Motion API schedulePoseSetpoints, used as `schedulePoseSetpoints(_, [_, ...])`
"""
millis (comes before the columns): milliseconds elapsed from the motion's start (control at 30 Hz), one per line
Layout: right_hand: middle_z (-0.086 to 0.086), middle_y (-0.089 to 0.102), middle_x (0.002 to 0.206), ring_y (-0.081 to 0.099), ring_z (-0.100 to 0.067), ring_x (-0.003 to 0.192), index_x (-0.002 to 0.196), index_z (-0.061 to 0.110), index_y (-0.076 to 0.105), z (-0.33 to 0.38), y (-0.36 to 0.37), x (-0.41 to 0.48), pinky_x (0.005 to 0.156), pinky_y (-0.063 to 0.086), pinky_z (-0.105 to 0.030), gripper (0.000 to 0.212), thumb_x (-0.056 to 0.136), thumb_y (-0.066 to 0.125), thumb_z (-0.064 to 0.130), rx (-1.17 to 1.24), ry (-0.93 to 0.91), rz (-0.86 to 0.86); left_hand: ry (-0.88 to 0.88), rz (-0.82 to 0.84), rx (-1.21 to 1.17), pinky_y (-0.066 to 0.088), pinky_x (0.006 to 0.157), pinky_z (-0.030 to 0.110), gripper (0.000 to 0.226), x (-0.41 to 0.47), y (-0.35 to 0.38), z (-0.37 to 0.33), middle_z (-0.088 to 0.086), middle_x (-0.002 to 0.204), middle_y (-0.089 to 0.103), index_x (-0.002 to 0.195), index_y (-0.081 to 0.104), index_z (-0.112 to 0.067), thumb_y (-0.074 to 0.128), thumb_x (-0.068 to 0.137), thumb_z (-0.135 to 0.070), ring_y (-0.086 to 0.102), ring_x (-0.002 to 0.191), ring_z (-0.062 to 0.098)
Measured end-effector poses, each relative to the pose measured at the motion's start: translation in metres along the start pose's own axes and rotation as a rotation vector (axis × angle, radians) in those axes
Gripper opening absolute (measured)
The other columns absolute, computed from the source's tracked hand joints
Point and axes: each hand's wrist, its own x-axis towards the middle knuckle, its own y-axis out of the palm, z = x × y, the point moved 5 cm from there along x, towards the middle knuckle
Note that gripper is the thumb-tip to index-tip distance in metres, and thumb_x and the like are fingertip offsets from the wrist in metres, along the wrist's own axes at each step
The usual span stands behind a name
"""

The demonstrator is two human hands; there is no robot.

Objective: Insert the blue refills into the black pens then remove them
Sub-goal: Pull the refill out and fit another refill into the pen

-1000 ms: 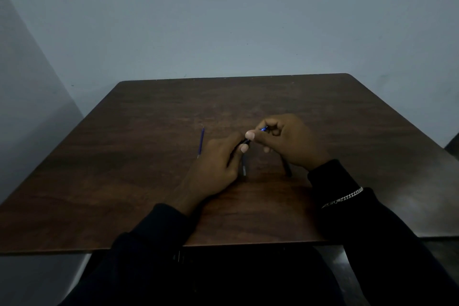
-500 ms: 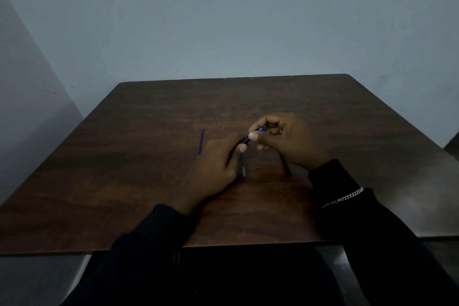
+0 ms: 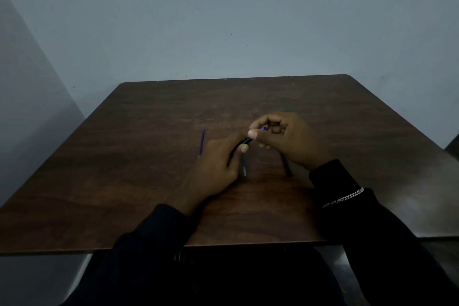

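The light in here is dim, and the person sits at a dark wooden table [image 3: 149,169] with both hands brought close together near its middle. The left hand [image 3: 216,166] is closed around a black pen [image 3: 244,142], of which only a short stretch shows between thumb and forefinger, slanting up toward the right. The right hand [image 3: 289,140] is pinched, thumb against forefinger, on a blue refill [image 3: 263,128] whose bright end pokes out just above the thumb; the refill runs in line with the pen and appears to enter it, though how far in it sits is hidden by the fingers. The two hands nearly touch at the thumbs. On the table to the left of the left hand, a second blue refill [image 3: 201,143] lies loose, pointing away from the person and well clear of the fingers. Below the hands, two more slim things lie on the wood: a thin greyish stick [image 3: 244,169] showing beside the left palm, and a dark one, likely another black pen [image 3: 286,167], slanting out from under the right wrist; both are too dark to identify for certain. Both arms wear dark sleeves, and a silver chain bracelet [image 3: 344,197] lies over the right one.
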Motion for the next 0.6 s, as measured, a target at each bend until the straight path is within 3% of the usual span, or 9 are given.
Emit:
schedulePoseSetpoints(133, [-0.005, 0.078, 0.077, 0.069, -0.012, 0.063, 0.089, 0.021, 0.079, -0.0039, 0.0030, 0.0006, 0.064, 0.056, -0.032, 0.016, 0.085, 0.080, 0.036, 0.018, 0.010, 0.034, 0.005, 0.000, -0.001, 0.034, 0.062, 0.014, 0.013, -0.0002, -0.0004, -0.0005, -0.018, 0.072, 0.053, 0.101, 0.066, -0.012, 0.055, 0.108, -0.011, 0.053, 0.064, -0.002])
schedulePoseSetpoints(300, [-0.002, 0.074, 0.070, 0.065, -0.007, 0.056, 0.085, 0.024, 0.076, -0.0042, 0.0016, -0.0016, 0.057, 0.050, -0.020, 0.025, 0.086, 0.076, 0.049, -0.091, 0.001, 0.010, 0.033, -0.008, 0.019, 0.034, 0.063, 0.010, 0.015, 0.0003, -0.0011, -0.0023, -0.019, 0.074, 0.054, 0.111, 0.069, -0.012, 0.055, 0.108, -0.010, 0.055, 0.065, -0.002])
schedulePoseSetpoints(500, [0.008, 0.056, 0.055, 0.048, -0.004, 0.049, 0.077, 0.023, 0.073, -0.0001, 0.0005, -0.0029, 0.049, 0.036, -0.014, 0.022, 0.093, 0.075, 0.038, -0.180, -0.033, -0.005, 0.051, -0.021, 0.025, 0.034, 0.064, 0.007, 0.017, 0.0003, -0.0022, -0.0044, -0.018, 0.077, 0.058, 0.115, 0.071, -0.011, 0.055, 0.107, -0.010, 0.056, 0.066, -0.004])
schedulePoseSetpoints(600, [0.010, 0.048, 0.055, 0.042, -0.003, 0.049, 0.076, 0.016, 0.072, 0.0009, 0.0012, -0.0037, 0.050, 0.031, -0.012, 0.029, 0.096, 0.073, 0.037, -0.242, -0.044, 0.000, 0.051, -0.018, 0.039, 0.035, 0.064, 0.009, 0.019, -0.0001, -0.0019, -0.0048, -0.009, 0.079, 0.065, 0.117, 0.071, -0.010, 0.055, 0.107, -0.011, 0.059, 0.067, 0.002])
